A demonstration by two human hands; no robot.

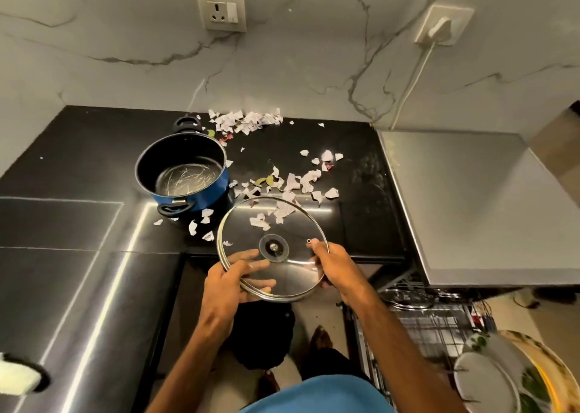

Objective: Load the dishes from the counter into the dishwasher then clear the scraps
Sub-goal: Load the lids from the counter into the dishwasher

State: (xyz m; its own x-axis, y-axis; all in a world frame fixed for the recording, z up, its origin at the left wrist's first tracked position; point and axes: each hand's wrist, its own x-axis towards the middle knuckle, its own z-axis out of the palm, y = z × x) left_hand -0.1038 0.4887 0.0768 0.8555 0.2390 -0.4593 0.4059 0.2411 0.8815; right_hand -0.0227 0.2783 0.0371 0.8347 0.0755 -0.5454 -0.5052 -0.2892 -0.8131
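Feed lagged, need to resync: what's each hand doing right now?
Left hand: holding the glass lid at its left rim.
Right hand: gripping the same lid's right rim.

- Marble wall (314,52), pale with grey veins, behind the counter.
- Socket (221,9) with a white switch, high on the wall.
- Second socket (464,14) to its right, holding a white plug (439,25); the cable (412,83) hangs down the wall.
- Black bag (263,334) on the floor (317,315).
- White-and-black fuzzy thing (18,378) at the lower left edge; I cannot tell what it is.
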